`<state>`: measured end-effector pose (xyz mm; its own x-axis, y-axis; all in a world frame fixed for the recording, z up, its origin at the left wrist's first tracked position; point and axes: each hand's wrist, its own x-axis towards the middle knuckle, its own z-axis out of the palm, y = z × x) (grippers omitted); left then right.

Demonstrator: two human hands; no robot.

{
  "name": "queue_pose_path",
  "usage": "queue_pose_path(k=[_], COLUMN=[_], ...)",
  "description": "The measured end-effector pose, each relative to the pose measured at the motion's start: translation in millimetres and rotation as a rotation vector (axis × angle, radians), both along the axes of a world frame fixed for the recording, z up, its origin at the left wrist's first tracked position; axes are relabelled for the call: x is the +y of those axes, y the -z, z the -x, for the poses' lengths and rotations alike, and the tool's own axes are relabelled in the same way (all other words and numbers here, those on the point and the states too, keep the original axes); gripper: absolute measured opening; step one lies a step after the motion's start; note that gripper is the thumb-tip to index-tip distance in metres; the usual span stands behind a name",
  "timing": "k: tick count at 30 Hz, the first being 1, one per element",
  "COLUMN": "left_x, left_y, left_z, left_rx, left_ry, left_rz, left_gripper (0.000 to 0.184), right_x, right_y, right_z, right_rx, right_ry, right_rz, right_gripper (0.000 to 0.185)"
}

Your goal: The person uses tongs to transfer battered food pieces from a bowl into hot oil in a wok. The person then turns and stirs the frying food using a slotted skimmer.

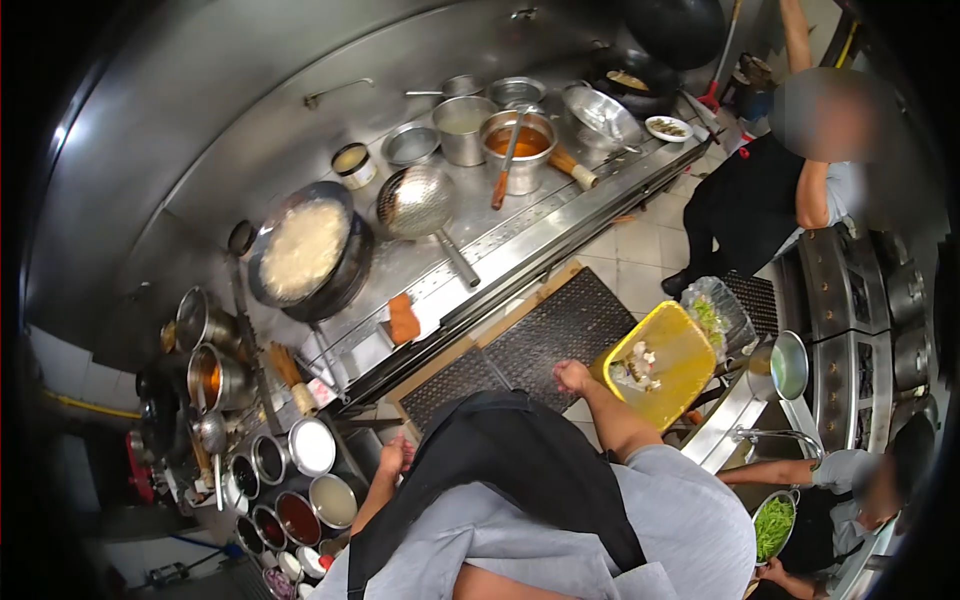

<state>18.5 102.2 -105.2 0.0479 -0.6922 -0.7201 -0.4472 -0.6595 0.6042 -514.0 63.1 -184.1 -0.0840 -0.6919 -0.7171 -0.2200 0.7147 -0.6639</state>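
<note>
My left hand (396, 455) hangs low beside the black apron (500, 450), near the counter with the sauce containers; its fingers look curled, and I cannot make out anything in them. My right hand (573, 377) is over the dark floor mat (540, 330), just left of the yellow bin (688, 365), with its fingers curled in and nothing clearly visible inside. On the stove, a wok (352, 255) holds pale, foamy contents. Next to it lies a perforated ladle (416, 203) with its handle toward the counter edge. An orange cloth (404, 318) rests at that edge.
Pots stand along the back, one with orange liquid (518, 142). Sauce containers (299, 518) crowd the lower left. One person (750, 205) stands at upper right; another at lower right is by a colander of greens (774, 526). A bag of scraps (715, 315) touches the bin area.
</note>
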Motion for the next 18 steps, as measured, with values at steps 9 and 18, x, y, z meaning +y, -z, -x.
queue_pose_path(k=[9,18], left_x=[196.0,250.3], left_y=[136.1,133.5], left_z=[-88.7,-81.2], left_rx=[0.156,0.032], left_ry=[-0.192,-0.083], left_rz=[-0.154,-0.159], left_gripper=[0.035,0.022], right_x=[53.5,118.7], right_y=[1.1,-27.1], right_z=[-51.3,-35.3], right_rx=[0.161,0.234], right_ry=[-0.419,-0.235], right_rz=[-0.1,-0.321], right_gripper=[0.023,0.028])
